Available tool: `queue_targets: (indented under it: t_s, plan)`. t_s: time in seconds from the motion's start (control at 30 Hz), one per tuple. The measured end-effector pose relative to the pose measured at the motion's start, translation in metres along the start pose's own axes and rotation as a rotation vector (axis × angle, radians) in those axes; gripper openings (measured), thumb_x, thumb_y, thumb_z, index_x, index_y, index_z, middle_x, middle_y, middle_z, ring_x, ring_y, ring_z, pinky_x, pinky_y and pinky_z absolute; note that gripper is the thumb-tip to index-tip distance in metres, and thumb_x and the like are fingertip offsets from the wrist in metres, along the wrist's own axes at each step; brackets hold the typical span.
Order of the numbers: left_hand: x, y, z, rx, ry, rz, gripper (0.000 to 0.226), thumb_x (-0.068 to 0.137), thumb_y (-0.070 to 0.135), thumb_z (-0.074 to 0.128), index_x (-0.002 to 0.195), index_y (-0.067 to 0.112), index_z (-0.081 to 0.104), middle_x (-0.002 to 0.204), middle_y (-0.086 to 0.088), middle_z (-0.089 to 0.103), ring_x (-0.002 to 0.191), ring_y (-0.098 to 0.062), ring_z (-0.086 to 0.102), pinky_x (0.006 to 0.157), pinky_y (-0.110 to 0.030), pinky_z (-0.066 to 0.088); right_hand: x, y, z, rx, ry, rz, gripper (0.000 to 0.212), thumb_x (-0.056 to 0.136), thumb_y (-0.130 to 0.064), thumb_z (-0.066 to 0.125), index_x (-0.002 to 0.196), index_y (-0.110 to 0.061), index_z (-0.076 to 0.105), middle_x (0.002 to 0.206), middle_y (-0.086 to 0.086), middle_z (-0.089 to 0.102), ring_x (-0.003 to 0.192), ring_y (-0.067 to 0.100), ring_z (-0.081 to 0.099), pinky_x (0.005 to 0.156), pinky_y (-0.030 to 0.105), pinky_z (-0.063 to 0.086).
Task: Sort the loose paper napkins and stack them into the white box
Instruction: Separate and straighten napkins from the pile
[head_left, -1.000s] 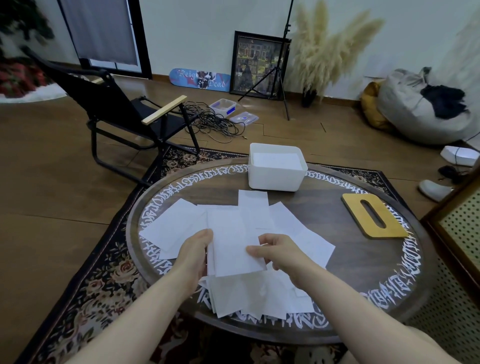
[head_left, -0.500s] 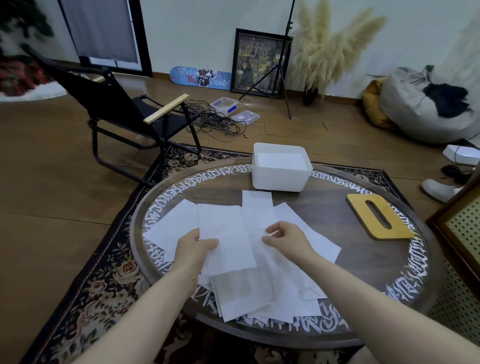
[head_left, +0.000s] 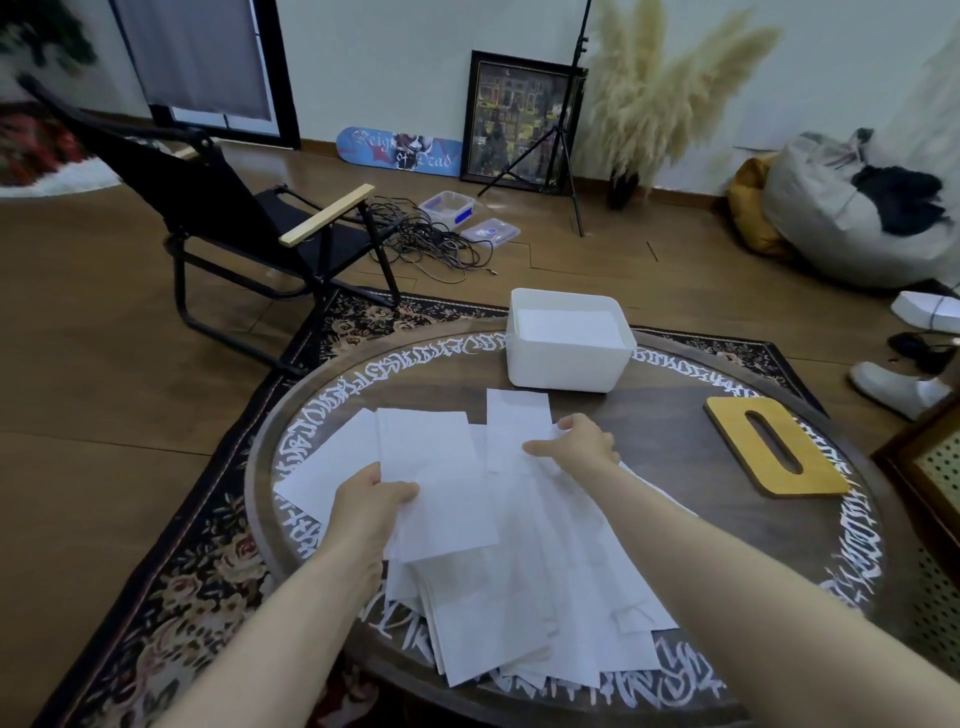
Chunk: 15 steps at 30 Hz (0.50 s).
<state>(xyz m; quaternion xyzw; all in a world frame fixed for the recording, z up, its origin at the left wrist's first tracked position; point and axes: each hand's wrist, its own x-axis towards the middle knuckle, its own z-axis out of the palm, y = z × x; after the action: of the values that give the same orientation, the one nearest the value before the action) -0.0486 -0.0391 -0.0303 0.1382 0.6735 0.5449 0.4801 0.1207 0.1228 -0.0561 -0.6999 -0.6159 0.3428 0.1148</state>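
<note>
I see my left hand (head_left: 371, 512) and right hand (head_left: 582, 447) bare, no rings, watch or gloves. Both forearms run bare to the bottom of the frame, unsleeved.

We see a dim, cool-toned room under soft, even light with faint shadows. Around the round table (head_left: 675, 467), straight lines bow toward the frame edges, and the far-left corner beyond it smears into blur.
</note>
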Motion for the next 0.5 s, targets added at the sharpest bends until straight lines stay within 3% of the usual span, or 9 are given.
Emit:
queue_targets:
  t_s: [0.1,0.23,0.37,0.5]
  plan:
    - [0.001,0.001,0.001,-0.005,0.002,-0.002,0.02,0.09,-0.004,0.054,0.087,0.013,0.063,0.091,-0.008,0.067,0.084,-0.029,0.063,0.076,-0.038,0.053,-0.001,-0.001,0.006,0.001,0.063,0.009,0.055,0.079,-0.031,0.074,0.128,-0.021,0.05,0.128,0.006,0.048,0.127,0.028,0.034,0.106,0.034,0.03]
    - [0.0,0.002,0.002,0.0,0.006,0.002,0.021,0.09,-0.004,0.053,0.085,0.014,0.063,0.094,-0.011,0.067,0.089,-0.032,0.062,0.083,-0.042,0.053,0.001,0.001,0.011,0.04,0.11,0.029,0.036,0.08,-0.02,0.069,0.114,-0.023,0.056,0.09,-0.006,0.045,0.122,0.026,0.034,0.106,0.037,0.029]
    - [0.0,0.002,0.002,0.007,0.017,0.01,0.019,0.091,-0.004,0.053,0.087,0.012,0.062,0.088,-0.007,0.066,0.082,-0.027,0.061,0.076,-0.037,0.052,0.005,0.003,0.012,0.013,0.182,-0.027,0.02,0.081,-0.021,0.062,0.098,-0.03,0.062,0.106,-0.004,0.064,0.115,0.019,0.042,0.091,0.032,0.026]
    - [-0.003,0.003,0.004,0.005,0.014,0.02,0.021,0.09,-0.005,0.053,0.084,0.012,0.062,0.086,-0.006,0.066,0.079,-0.026,0.061,0.072,-0.033,0.051,0.002,0.007,0.006,0.058,0.219,-0.069,0.014,0.084,-0.023,0.057,0.092,-0.029,0.066,0.09,-0.01,0.063,0.11,0.017,0.047,0.083,0.034,0.021]
